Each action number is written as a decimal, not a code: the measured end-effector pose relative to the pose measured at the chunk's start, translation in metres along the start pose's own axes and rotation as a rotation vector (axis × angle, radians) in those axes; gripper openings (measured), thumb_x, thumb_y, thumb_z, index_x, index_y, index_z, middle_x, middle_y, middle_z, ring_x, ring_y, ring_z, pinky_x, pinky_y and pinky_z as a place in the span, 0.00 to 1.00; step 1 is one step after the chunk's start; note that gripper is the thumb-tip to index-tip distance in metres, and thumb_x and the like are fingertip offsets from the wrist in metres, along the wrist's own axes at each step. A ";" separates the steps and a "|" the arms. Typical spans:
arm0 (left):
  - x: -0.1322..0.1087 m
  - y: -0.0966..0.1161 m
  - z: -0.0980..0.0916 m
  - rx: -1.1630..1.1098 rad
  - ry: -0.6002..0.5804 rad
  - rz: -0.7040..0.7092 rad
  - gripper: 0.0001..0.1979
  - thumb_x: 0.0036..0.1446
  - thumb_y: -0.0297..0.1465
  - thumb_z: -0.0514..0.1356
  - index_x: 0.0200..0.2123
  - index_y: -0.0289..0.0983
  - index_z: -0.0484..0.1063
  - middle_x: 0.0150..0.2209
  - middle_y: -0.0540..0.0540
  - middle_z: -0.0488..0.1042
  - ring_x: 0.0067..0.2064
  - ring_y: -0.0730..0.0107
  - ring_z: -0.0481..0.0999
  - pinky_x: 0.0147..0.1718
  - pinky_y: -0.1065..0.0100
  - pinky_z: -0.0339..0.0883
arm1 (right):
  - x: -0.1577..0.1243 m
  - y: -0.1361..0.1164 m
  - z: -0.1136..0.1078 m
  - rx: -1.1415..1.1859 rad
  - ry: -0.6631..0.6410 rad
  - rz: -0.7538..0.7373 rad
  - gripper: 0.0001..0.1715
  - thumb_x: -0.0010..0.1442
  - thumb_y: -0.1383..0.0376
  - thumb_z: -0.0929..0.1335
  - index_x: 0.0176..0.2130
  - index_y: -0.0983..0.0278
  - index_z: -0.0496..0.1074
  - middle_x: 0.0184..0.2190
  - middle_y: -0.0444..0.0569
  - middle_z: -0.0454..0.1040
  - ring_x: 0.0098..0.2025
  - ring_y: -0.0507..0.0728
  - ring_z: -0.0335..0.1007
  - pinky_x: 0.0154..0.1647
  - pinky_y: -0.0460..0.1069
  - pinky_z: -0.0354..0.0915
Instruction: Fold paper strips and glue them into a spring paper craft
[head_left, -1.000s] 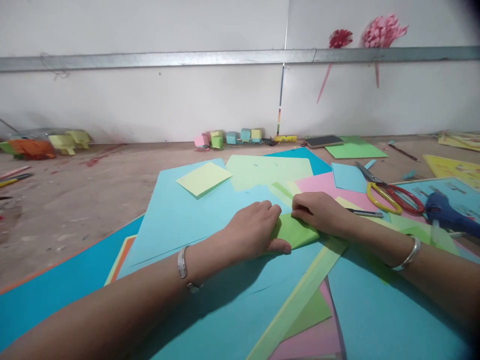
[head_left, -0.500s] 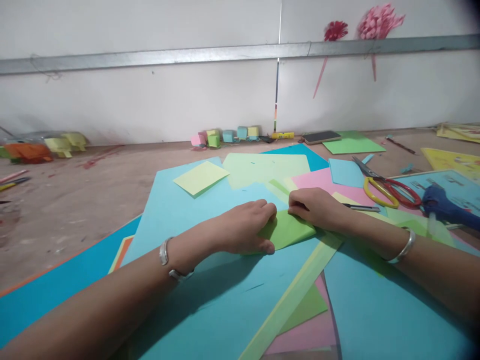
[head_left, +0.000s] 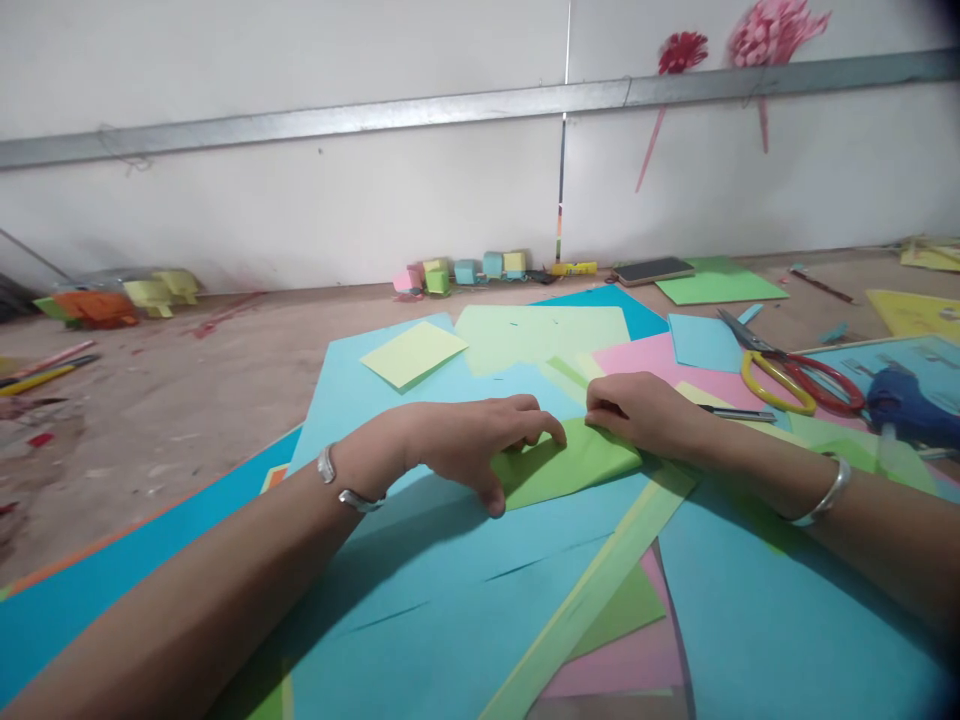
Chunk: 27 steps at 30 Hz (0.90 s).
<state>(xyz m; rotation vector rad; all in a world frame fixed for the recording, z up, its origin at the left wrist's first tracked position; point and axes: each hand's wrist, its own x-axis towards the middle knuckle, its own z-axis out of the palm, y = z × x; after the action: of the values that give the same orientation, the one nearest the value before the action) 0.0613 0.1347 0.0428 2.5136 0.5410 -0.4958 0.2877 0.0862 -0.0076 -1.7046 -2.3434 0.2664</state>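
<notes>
A bright green piece of paper (head_left: 566, 465), apparently folded, lies on a large light blue sheet (head_left: 450, 590). My left hand (head_left: 480, 440) rests at its left end, thumb apart from the fingers, fingertips touching the paper. At the upper right edge of the green paper, my right hand (head_left: 634, 405) has its fingers curled closed on it; its fingertips are partly hidden. From near the right wrist a pale green strip (head_left: 592, 590) runs down toward the front. A craft knife (head_left: 739, 413) lies just past my right forearm.
Scissors (head_left: 802, 375) with yellow and red handles and a blue glue gun (head_left: 911, 405) lie to the right. A pale yellow-green card (head_left: 415, 355) sits on the blue sheet. Small paper blocks (head_left: 465, 271), a phone (head_left: 654, 270) and a green sheet (head_left: 720, 280) are by the wall.
My left hand has slid left along the green paper and its thumb and fingers have spread, uncovering more of it. My right hand stays at the upper edge. The view has shifted slightly.
</notes>
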 end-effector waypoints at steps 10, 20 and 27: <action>-0.001 -0.003 -0.003 0.014 0.062 0.245 0.18 0.56 0.27 0.63 0.50 0.44 0.73 0.41 0.46 0.68 0.40 0.65 0.70 0.41 0.69 0.64 | 0.000 -0.001 -0.002 -0.004 -0.002 0.011 0.09 0.60 0.68 0.67 0.27 0.63 0.68 0.27 0.46 0.75 0.29 0.54 0.66 0.28 0.47 0.54; 0.016 0.000 0.023 0.180 0.368 0.459 0.10 0.63 0.26 0.56 0.35 0.39 0.78 0.33 0.48 0.78 0.33 0.71 0.75 0.31 0.72 0.63 | -0.001 -0.004 -0.002 -0.016 -0.007 0.025 0.08 0.60 0.68 0.67 0.28 0.63 0.68 0.28 0.46 0.75 0.31 0.54 0.66 0.28 0.46 0.53; 0.012 0.001 0.031 0.417 0.462 0.500 0.12 0.66 0.28 0.54 0.42 0.42 0.77 0.32 0.49 0.77 0.29 0.72 0.73 0.27 0.69 0.61 | -0.001 -0.004 -0.002 -0.008 -0.015 0.033 0.07 0.61 0.68 0.68 0.29 0.64 0.69 0.29 0.47 0.75 0.32 0.54 0.66 0.29 0.46 0.53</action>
<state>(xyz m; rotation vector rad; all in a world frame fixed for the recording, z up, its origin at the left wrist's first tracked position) 0.0648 0.1201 0.0126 3.0360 -0.0638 0.1896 0.2850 0.0842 -0.0042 -1.7528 -2.3319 0.2770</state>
